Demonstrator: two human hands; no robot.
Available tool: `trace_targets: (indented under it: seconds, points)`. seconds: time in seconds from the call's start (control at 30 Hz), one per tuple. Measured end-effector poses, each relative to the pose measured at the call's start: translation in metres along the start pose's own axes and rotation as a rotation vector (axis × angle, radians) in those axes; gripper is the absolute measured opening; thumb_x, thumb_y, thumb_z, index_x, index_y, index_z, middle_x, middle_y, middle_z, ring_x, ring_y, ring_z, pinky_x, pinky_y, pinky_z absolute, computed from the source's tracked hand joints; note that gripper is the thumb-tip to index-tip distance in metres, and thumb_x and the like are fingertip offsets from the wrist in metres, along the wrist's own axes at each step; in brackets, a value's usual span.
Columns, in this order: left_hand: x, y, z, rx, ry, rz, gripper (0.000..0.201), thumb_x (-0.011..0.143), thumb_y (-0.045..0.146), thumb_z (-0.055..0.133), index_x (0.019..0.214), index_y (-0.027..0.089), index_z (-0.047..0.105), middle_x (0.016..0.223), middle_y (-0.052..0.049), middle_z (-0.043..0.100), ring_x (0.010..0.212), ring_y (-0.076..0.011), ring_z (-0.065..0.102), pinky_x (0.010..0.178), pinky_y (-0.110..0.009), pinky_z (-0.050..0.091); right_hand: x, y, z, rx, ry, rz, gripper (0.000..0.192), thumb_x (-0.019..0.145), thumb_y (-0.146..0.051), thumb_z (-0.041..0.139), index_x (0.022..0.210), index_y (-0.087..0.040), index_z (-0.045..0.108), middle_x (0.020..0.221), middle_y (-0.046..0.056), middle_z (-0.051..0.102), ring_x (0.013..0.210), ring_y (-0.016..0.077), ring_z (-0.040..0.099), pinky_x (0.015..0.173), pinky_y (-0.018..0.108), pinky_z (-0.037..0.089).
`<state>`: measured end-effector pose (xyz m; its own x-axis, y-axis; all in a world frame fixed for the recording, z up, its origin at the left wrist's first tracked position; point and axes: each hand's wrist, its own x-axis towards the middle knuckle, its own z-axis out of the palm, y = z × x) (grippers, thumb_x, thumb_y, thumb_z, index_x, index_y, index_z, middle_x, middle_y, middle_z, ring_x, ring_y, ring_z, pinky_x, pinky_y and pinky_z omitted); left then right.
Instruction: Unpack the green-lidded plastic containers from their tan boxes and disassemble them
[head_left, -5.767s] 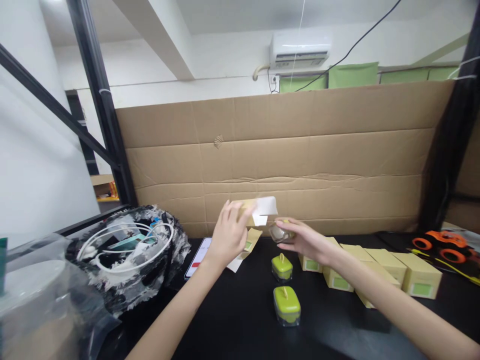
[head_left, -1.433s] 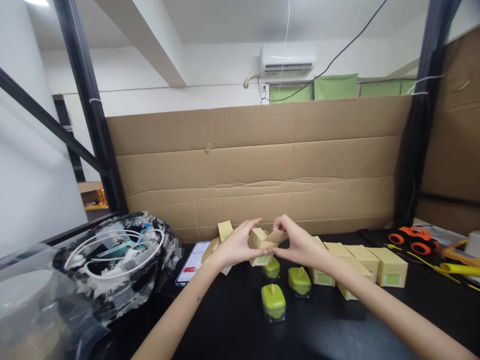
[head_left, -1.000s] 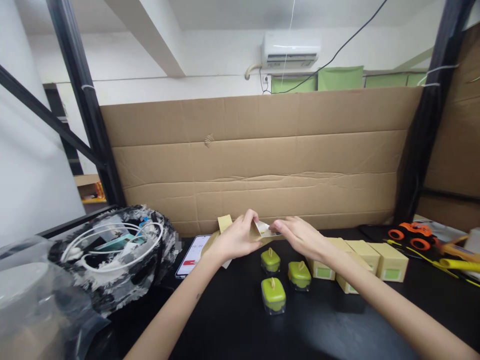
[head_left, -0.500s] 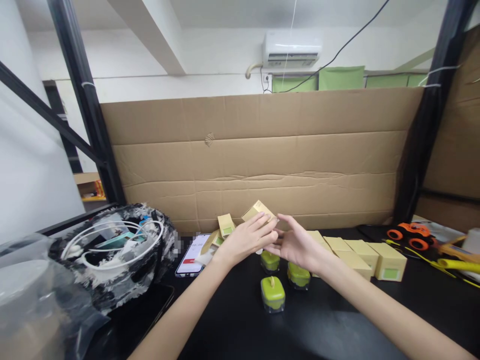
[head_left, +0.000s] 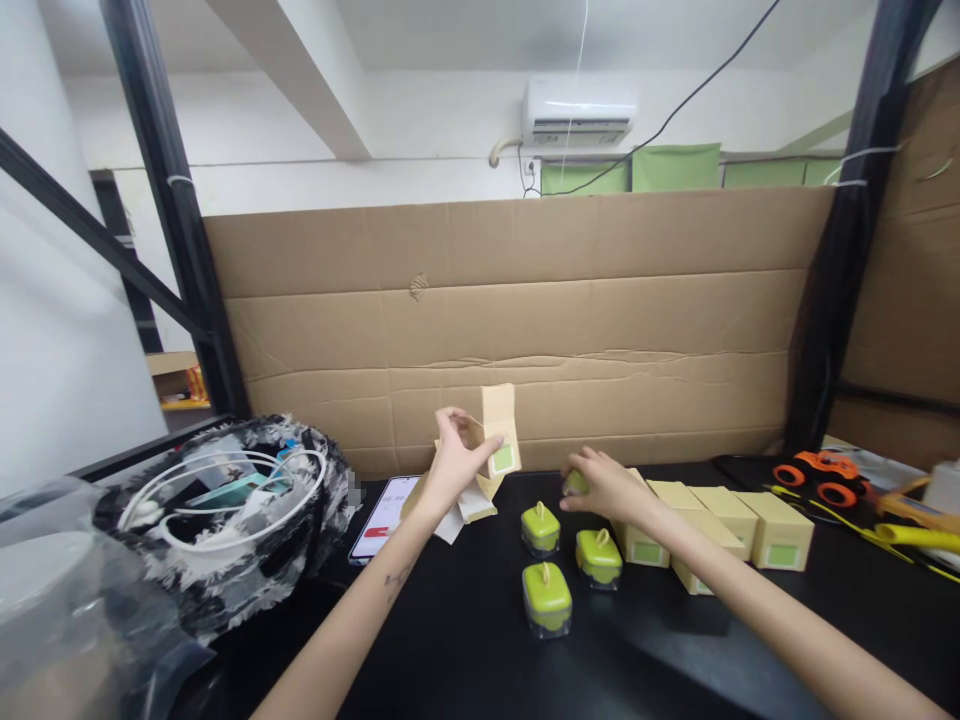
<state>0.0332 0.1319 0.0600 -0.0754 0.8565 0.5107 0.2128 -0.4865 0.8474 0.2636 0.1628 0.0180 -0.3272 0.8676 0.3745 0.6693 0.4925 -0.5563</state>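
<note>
My left hand [head_left: 457, 455] grips an open cardboard box [head_left: 504, 437] whose flap stands up and whose side bears a green label. Under it lie opened cartons [head_left: 480, 497] and white paper. To the right, my right hand [head_left: 600, 487] is closed around a small green-lidded container [head_left: 576, 482], mostly covered by the fingers. Three similar containers stand on the black table: one at the back [head_left: 541, 529], one to the right [head_left: 598, 558] and one in front [head_left: 547, 598]. Each has a yellow-green lid with a small loop and a clear base.
Several closed cream boxes [head_left: 781, 530] stand at the right, partly behind my right forearm. A phone [head_left: 384, 518] lies left of the cartons. Farther left is a fluffy black-and-white basket [head_left: 247, 580] with cables. An orange toy truck [head_left: 821, 472] sits at the far right. Cardboard [head_left: 600, 330] walls the back.
My hands have moved apart from the box they were both on. The box has shifted left and down with my left hand, its flap now up. A green container now shows in my right hand.
</note>
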Motion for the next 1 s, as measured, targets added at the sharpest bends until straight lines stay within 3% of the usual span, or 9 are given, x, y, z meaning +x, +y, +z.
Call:
trace_targets:
  seconds: [0.17,0.27,0.4,0.5,0.57,0.7,0.8,0.9,1.0]
  points:
    - [-0.008,-0.001,0.011,-0.356,-0.141,-0.277,0.035,0.079,0.034,0.059,0.1,0.021,0.034,0.094,-0.009,0.062,0.081,-0.0194,0.065,0.075,-0.037,0.052,-0.006,0.005,0.009,-0.241,-0.144,-0.095,0.014,0.063,-0.029,0.073,0.072,-0.021,0.066,0.074,0.003,0.066,0.07,0.0224,0.064,0.065,0.031,0.049]
    - [-0.009,-0.001,0.013,-0.484,-0.157,-0.371,0.027,0.078,0.03,0.061,0.094,0.019,0.042,0.091,-0.009,0.064,0.08,-0.0185,0.066,0.076,-0.034,0.052,-0.007,-0.008,0.002,-0.286,-0.069,-0.166,0.026,0.077,-0.028,0.059,0.102,-0.02,0.062,0.099,0.009,0.066,0.091,0.0258,0.064,0.078,0.037,0.049]
    - [-0.01,-0.001,0.017,-0.573,-0.159,-0.455,0.024,0.078,0.024,0.062,0.097,0.016,0.048,0.089,-0.01,0.066,0.08,-0.0184,0.066,0.077,-0.033,0.052,-0.009,-0.033,-0.008,-0.325,0.133,-0.459,0.065,0.078,-0.025,0.059,0.136,-0.02,0.029,0.141,0.014,0.036,0.13,0.0259,0.035,0.103,0.044,0.035]
    - [-0.012,-0.001,0.021,-0.602,-0.196,-0.496,0.019,0.079,0.021,0.059,0.095,0.015,0.051,0.085,-0.01,0.067,0.079,-0.0199,0.067,0.077,-0.034,0.053,-0.01,-0.041,-0.005,-0.402,0.185,-0.748,0.053,0.082,-0.011,0.048,0.132,-0.024,0.037,0.135,0.012,0.044,0.126,0.0258,0.04,0.1,0.047,0.039]
    - [-0.014,-0.002,0.025,-0.607,-0.212,-0.509,0.016,0.08,0.022,0.057,0.093,0.014,0.052,0.083,-0.01,0.067,0.078,-0.0205,0.067,0.076,-0.035,0.053,-0.01,-0.039,0.001,-0.427,0.209,-0.791,0.045,0.084,-0.005,0.039,0.126,-0.021,0.043,0.125,0.013,0.054,0.12,0.0256,0.048,0.095,0.047,0.045]
    - [-0.013,-0.005,0.03,-0.552,-0.169,-0.488,0.016,0.08,0.027,0.055,0.09,0.014,0.053,0.084,-0.01,0.067,0.077,-0.0201,0.066,0.075,-0.034,0.054,-0.011,-0.035,0.007,-0.424,0.271,-0.804,0.025,0.09,-0.008,0.033,0.103,-0.016,0.052,0.127,0.018,0.053,0.122,0.0255,0.047,0.093,0.045,0.048]
    - [-0.008,-0.008,0.026,-0.427,-0.081,-0.42,0.023,0.08,0.032,0.057,0.093,0.015,0.051,0.086,-0.011,0.065,0.075,-0.0201,0.065,0.071,-0.034,0.053,-0.013,-0.039,-0.004,-0.374,0.248,-0.8,0.02,0.09,-0.018,0.042,0.109,-0.018,0.048,0.141,0.017,0.039,0.129,0.0251,0.039,0.096,0.046,0.044]
    - [-0.001,-0.015,0.012,-0.224,0.078,-0.295,0.042,0.073,0.034,0.065,0.104,0.02,0.04,0.096,-0.009,0.06,0.078,-0.0194,0.063,0.071,-0.033,0.052,-0.009,-0.039,-0.025,-0.439,0.159,-0.564,0.03,0.087,-0.022,0.048,0.116,-0.02,0.047,0.138,0.014,0.043,0.124,0.0247,0.044,0.097,0.045,0.041]
    - [0.006,-0.025,-0.006,0.036,0.183,-0.161,0.062,0.063,0.029,0.073,0.107,0.025,0.031,0.102,-0.005,0.054,0.09,-0.0203,0.059,0.081,-0.035,0.046,-0.003,-0.025,-0.045,-0.561,0.042,-0.269,0.02,0.084,-0.023,0.05,0.103,-0.02,0.058,0.119,0.011,0.059,0.11,0.0257,0.055,0.091,0.042,0.043]
